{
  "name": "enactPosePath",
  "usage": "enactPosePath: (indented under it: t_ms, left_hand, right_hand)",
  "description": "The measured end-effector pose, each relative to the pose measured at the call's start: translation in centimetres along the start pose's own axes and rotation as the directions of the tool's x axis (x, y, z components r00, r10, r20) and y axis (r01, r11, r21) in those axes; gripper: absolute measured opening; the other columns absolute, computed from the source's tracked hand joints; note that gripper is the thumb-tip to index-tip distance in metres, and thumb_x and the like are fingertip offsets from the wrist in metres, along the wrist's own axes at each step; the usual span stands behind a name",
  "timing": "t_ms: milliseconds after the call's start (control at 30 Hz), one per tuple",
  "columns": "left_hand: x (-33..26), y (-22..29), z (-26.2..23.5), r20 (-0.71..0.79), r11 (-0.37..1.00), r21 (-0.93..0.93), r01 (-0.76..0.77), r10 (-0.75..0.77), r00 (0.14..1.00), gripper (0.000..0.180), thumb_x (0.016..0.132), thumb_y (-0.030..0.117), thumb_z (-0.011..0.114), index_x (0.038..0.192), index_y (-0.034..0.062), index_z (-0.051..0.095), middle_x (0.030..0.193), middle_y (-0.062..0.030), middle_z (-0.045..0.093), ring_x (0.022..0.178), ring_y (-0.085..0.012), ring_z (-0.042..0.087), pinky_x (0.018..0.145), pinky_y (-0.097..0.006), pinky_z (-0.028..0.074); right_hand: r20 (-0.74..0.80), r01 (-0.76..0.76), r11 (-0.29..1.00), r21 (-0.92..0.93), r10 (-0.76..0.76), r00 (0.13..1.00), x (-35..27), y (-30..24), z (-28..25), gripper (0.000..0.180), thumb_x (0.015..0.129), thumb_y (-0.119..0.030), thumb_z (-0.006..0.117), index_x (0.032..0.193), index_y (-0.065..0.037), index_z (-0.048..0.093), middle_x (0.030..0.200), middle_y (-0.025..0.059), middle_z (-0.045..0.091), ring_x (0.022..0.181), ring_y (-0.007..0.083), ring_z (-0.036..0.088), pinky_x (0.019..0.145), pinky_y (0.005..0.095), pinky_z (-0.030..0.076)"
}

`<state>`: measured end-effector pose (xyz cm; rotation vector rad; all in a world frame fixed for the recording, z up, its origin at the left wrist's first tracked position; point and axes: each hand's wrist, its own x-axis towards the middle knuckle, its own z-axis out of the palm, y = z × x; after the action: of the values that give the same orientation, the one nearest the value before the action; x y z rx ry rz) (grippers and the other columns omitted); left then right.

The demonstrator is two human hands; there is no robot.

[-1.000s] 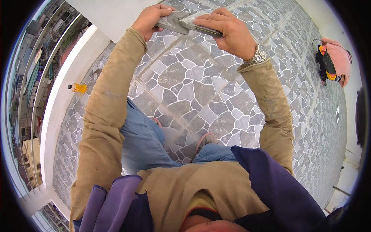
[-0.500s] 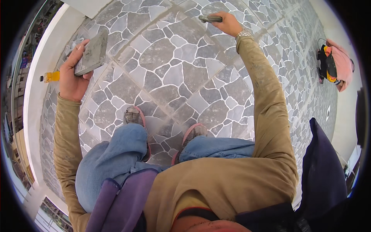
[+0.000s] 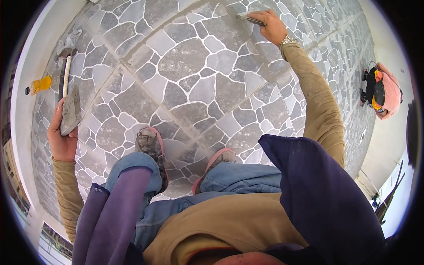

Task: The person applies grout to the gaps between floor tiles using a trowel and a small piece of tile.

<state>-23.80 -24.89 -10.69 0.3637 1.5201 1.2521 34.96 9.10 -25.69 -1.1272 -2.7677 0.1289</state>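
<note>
My left hand [image 3: 63, 141] is at the left above the floor, its fingers closed round the lower end of a flat slab [image 3: 72, 111] caked with wet grey mortar. At the far middle, my right hand [image 3: 272, 30] grips a thin, flat, grey-smeared scraper [image 3: 250, 19]. Its blade lies low over the stone-patterned tile floor [image 3: 190, 62], beside a joint smeared with grey. Whether the blade touches the tile I cannot tell. Part of the scraper is hidden under my fingers.
A bottle of yellow liquid [image 3: 40, 85] lies near the left wall. Beside it lie a long tool with a pale handle [image 3: 66, 75] and a crumpled clear plastic bag [image 3: 69, 40]. A pink bundle [image 3: 388, 90] sits at the right wall. My shoes [image 3: 152, 143] stand on the tiles.
My left hand, holding the slab, has moved down and left, revealing the long tool. My right hand has shifted slightly right, its scraper now tilted flatter. Dark cloth swings into the lower right.
</note>
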Motion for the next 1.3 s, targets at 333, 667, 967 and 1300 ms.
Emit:
enactPosePath:
  t_ms: [333, 667, 967, 1300]
  left_hand:
    - [-1.5, -1.9, 4.9, 0.044, 0.998, 0.056, 0.018, -0.02, 0.999, 0.04, 0.106, 0.021, 0.046, 0.142, 0.0052, 0.052, 0.117, 0.0008, 0.064, 0.074, -0.0007, 0.055, 0.048, -0.017, 0.033]
    - [-2.6, -1.9, 2.3, -0.021, 0.999, 0.033, 0.007, -0.006, 1.0, 0.037, 0.107, 0.023, 0.047, 0.138, 0.0047, 0.055, 0.113, 0.0014, 0.064, 0.074, -0.0008, 0.054, 0.047, -0.017, 0.032]
    - [-1.0, -3.6, 6.5, 0.079, 0.999, 0.014, 0.051, -0.052, 0.996, 0.038, 0.107, 0.021, 0.047, 0.142, 0.0057, 0.053, 0.117, 0.0013, 0.066, 0.078, -0.0019, 0.057, 0.05, -0.018, 0.035]
    - [0.0, -5.1, 10.1, 0.145, 0.997, -0.008, 0.075, -0.074, 0.987, 0.037, 0.107, 0.022, 0.045, 0.139, 0.0067, 0.054, 0.119, -0.0003, 0.064, 0.081, -0.0036, 0.058, 0.048, -0.018, 0.035]
  right_hand:
    - [-0.104, 0.059, 0.998, -0.038, -0.063, 0.993, 7.6, 0.1, 5.5, 0.05, 0.075, 0.004, 0.058, 0.121, -0.011, 0.071, 0.125, 0.0112, 0.069, 0.116, 0.0342, 0.063, 0.098, 0.0413, 0.05]
    - [0.052, 0.036, 0.999, -0.03, -0.035, 0.998, 3.6, 3.0, 1.1, 0.046, 0.076, -0.001, 0.059, 0.119, -0.012, 0.072, 0.12, 0.0112, 0.071, 0.115, 0.0332, 0.062, 0.103, 0.0431, 0.046]
    - [0.113, 0.0, 1.0, 0.022, -0.002, 0.994, 13.1, 1.8, 4.0, 0.036, 0.077, -0.007, 0.065, 0.11, -0.015, 0.076, 0.11, 0.0153, 0.073, 0.104, 0.0349, 0.068, 0.089, 0.0491, 0.054]
    - [0.146, -0.016, 0.996, -0.09, 0.03, 0.989, 1.9, -0.6, 1.5, 0.029, 0.077, -0.01, 0.069, 0.103, -0.019, 0.077, 0.102, 0.0169, 0.073, 0.099, 0.0434, 0.066, 0.087, 0.0504, 0.054]
